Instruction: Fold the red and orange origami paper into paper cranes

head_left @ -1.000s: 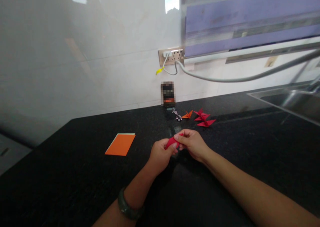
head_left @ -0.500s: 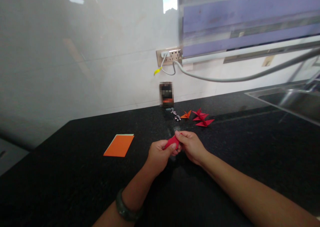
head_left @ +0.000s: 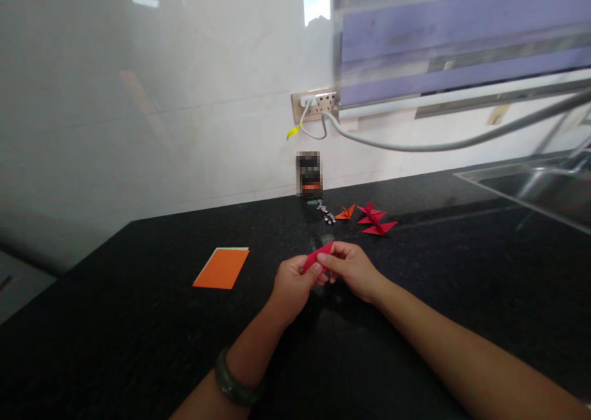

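Observation:
A small folded piece of red paper [head_left: 318, 255] is held between both hands above the dark counter. My left hand [head_left: 294, 284] grips its left end, thumb on top. My right hand [head_left: 353, 269] pinches the right part, its thumb pressed on the paper's face; the fingers underneath are partly hidden. Beyond the hands stand several folded paper cranes: an orange crane [head_left: 346, 212] and red cranes [head_left: 379, 228] close together to its right. To the left of my left hand lies a stack of square orange paper [head_left: 222, 269], with a pale green edge showing behind it.
A blurred-out dark object [head_left: 309, 173] leans on the wall, with a patterned strap [head_left: 327, 215] in front of it. A wall socket [head_left: 315, 105] holds a plug with a white cable. At the right is a sink [head_left: 530, 183]; a grey hose [head_left: 438, 147] hangs above the counter.
My right thumb has slid from the paper's upper edge down onto its face, beside my left thumb. More of the red paper's pointed upper right end shows. The view has shifted slightly.

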{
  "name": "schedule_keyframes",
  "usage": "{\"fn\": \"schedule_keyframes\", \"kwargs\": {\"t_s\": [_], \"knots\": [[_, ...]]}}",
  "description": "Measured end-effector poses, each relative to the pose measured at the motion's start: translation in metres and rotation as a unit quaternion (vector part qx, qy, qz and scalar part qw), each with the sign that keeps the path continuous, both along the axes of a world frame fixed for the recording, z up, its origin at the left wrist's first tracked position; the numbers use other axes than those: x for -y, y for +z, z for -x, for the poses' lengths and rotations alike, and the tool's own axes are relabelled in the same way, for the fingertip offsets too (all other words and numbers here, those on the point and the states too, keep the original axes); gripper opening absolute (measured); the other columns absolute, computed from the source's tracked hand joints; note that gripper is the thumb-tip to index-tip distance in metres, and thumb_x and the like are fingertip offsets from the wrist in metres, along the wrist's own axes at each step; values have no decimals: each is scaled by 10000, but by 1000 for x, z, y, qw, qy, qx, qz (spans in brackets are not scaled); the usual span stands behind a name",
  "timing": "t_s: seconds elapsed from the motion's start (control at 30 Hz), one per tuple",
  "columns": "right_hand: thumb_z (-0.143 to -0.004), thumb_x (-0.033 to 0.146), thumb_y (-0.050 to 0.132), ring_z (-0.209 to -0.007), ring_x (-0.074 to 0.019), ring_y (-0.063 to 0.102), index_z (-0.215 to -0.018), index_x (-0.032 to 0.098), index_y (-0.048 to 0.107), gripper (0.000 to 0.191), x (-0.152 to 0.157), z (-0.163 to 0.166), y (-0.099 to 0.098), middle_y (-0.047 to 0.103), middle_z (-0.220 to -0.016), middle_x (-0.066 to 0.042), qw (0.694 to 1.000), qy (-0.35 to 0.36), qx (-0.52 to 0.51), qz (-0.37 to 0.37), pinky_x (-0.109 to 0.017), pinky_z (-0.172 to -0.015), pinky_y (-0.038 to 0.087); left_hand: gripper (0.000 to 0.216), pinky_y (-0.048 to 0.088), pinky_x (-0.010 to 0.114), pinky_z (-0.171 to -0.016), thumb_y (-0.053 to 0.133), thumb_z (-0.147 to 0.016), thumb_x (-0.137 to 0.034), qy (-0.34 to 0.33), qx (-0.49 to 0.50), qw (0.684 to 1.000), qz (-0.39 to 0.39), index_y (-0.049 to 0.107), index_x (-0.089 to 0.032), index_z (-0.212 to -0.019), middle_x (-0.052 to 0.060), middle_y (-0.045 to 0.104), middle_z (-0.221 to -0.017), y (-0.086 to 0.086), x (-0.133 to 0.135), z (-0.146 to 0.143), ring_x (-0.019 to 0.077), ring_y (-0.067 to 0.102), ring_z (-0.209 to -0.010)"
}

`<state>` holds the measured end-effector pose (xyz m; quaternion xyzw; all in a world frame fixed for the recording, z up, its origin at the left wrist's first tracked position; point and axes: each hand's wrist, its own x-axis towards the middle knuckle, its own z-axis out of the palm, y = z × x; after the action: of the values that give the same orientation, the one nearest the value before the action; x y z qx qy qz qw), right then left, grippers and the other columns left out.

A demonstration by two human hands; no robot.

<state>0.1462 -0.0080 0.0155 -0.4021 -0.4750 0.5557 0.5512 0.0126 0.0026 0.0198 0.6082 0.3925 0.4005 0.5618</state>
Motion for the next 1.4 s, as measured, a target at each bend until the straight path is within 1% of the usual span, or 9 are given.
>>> {"fn": "schedule_keyframes", "kwargs": {"t_s": [0.2, 0.33, 0.57, 0.7, 0.9, 1.0, 1.13, 1.3, 1.4], "knots": [[-650, 373, 668, -413, -63, 435, -555, 141, 550, 277, 3, 0, 3, 524, -473, 35, 999, -28, 29, -34, -192, -407, 336, 222, 431, 211, -526, 584, -714, -333, -2, -6, 1000, -13, 603, -115, -748, 12, 590, -576, -3, -2, 0, 100, 534, -520], [-679, 418, 628, -386, -55, 394, -516, 143, 538, 332, 1, -1, 2, 489, -447, 38, 997, -47, 36, -40, -192, -389, 308, 241, 416, 209, -501, 577, -714, -357, -10, -28, 999, -40, 593, -127, -642, 6, 572, -522, 2, -1, 2, 97, 513, -482], [-633, 328, 673, -383, -51, 399, -646, 160, 545, 212, -2, -2, -1, 515, -510, 54, 997, -74, 6, -13, -180, -383, 317, 276, 409, 206, -481, 571, -706, -392, 46, -22, 999, -10, 605, -131, -624, -4, 565, -493, 3, -2, 2, 95, 500, -457], [-651, 280, 636, -386, -50, 389, -581, 159, 542, 168, 0, -2, 0, 471, -479, 64, 997, -56, 54, -24, -180, -390, 303, 219, 422, 220, -523, 603, -677, -351, 95, -13, 995, -23, 644, -137, -691, 7, 613, -579, 2, -5, 4, 118, 539, -533], [-638, 267, 642, -457, -66, 427, -596, 153, 613, 125, 3, -2, 4, 524, -526, 38, 988, -45, 134, -55, -190, -440, 330, 209, 406, 217, -528, 612, -671, -327, 73, -59, 991, -91, 649, -138, -589, 11, 611, -553, 4, -5, 8, 122, 538, -544], [-644, 288, 641, -449, -69, 423, -598, 154, 611, 145, 1, -3, 5, 524, -506, 35, 991, -88, 83, -51, -197, -440, 329, 244, 434, 216, -530, 635, -654, -345, 75, -2, 997, -31, 645, -136, -781, 14, 632, -628, 3, -4, 5, 113, 559, -541], [-672, 343, 614, -335, -49, 346, -667, 171, 560, 180, -2, -3, 6, 469, -427, 73, 993, -119, 10, -14, -181, -355, 257, 546, 440, 196, -498, 705, -587, -330, 83, 81, 991, 72, 520, -166, -1073, 4, 641, -702, 1, -5, 2, 92, 569, -527], [-685, 293, 593, -401, -64, 438, -670, 161, 548, 140, 0, 2, 0, 552, -525, 37, 996, -44, 75, -15, -191, -417, 334, 280, 440, 185, -527, 670, -635, -341, 56, 81, 992, 78, 622, -119, -799, 30, 646, -685, -2, -7, 4, 94, 580, -584], [-696, 259, 584, -483, -84, 471, -672, 165, 576, 97, 0, 3, -7, 554, -569, 22, 987, -58, 140, -60, -210, -482, 366, 236, 443, 197, -522, 650, -652, -341, 83, 71, 992, 58, 622, -121, -734, 14, 632, -642, -3, -8, 4, 91, 562, -551]]}}
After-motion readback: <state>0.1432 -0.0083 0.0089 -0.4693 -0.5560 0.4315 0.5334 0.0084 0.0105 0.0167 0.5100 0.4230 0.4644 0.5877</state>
